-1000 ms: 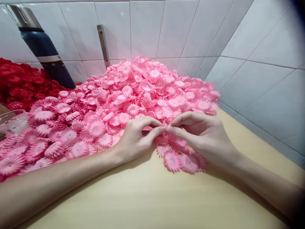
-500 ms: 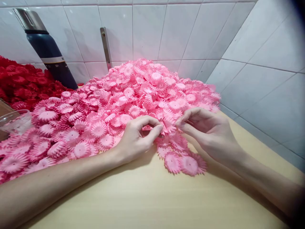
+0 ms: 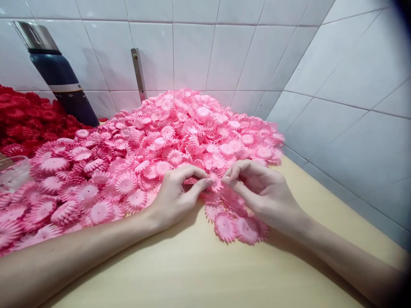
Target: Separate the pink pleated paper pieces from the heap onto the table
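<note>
Pink flower [image 3: 215, 183] sits pinched from both sides: left hand [image 3: 175, 196] and right hand [image 3: 263, 194] each have thumb and forefinger closed on it, fingertips nearly meeting, at the near edge of the pink pile [image 3: 180, 132] that rises just behind the pinch. Risk, as judged: petals may tear or crease if the two pinches pull apart, and loose flowers right under the pinch could be dragged across the table [image 3: 199, 269]. No legible writing; the pale band on the flask [image 3: 61, 81], far left of the pinch, is too small to read.
</note>
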{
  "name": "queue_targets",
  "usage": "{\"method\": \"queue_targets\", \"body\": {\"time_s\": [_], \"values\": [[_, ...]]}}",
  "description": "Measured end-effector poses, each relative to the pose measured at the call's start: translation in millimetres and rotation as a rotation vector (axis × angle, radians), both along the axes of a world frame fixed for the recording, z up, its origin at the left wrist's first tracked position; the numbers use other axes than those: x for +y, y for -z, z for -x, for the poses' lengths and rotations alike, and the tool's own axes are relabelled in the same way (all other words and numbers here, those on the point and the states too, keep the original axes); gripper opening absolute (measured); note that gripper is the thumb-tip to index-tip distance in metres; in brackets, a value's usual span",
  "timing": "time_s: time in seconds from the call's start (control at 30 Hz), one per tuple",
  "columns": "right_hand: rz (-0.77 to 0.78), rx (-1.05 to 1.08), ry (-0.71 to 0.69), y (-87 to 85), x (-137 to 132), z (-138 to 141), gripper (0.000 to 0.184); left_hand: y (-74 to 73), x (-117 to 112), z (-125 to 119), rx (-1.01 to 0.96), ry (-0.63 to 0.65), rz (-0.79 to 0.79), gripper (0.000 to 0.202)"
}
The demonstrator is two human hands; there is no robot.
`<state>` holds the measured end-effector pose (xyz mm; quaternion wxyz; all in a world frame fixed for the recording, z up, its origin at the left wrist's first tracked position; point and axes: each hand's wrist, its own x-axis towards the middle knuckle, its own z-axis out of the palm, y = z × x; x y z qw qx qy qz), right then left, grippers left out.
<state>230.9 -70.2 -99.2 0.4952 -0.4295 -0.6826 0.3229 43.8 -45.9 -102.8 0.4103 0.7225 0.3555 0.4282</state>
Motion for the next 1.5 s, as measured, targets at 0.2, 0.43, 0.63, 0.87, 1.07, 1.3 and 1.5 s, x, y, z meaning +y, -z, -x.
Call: {"method": "queue_targets", "body": {"time_s": [0.2, 0.43, 0.63, 0.87, 1.07, 1.3, 1.5], "values": [[-0.053, 0.009, 0.090, -3.4, 4.5, -5.6, 0.006, -0.9, -0.7, 0.4, 0.009, -0.029, -0.006, 0.016], [-0.143, -0.043, -0.028, 6.8, -0.4, 1.8, 0.022, -0.7, 1.6, 0.6, 0.077, 0.036, -0.184, 0.011], [-0.004, 0.025, -0.017, 8.8, 1.9, -0.3, 0.010, 0.0, 0.9, 0.2, 0.109, 0.019, -0.151, 0.012], [-0.007, 0.075, 0.053, 5.9, 5.9, -3.4, 0.013, 0.8, -2.8, -0.2, 0.071, -0.072, -0.078, 0.014], [-0.014, 0.094, -0.035, 3.8, 3.5, -2.0, 0.013, -2.8, -2.1, -0.8, 0.043, -0.096, -0.105, 0.013], [-0.094, 0.110, 0.079, 5.7, 5.9, 0.3, 0.018, 0.5, -5.1, -0.7, -0.098, -0.153, -0.254, 0.006], [-0.175, -0.081, -0.047, 5.2, 5.9, -1.5, 0.020, -0.2, -6.0, 2.5, -0.032, -0.130, -0.407, 0.007]]}}
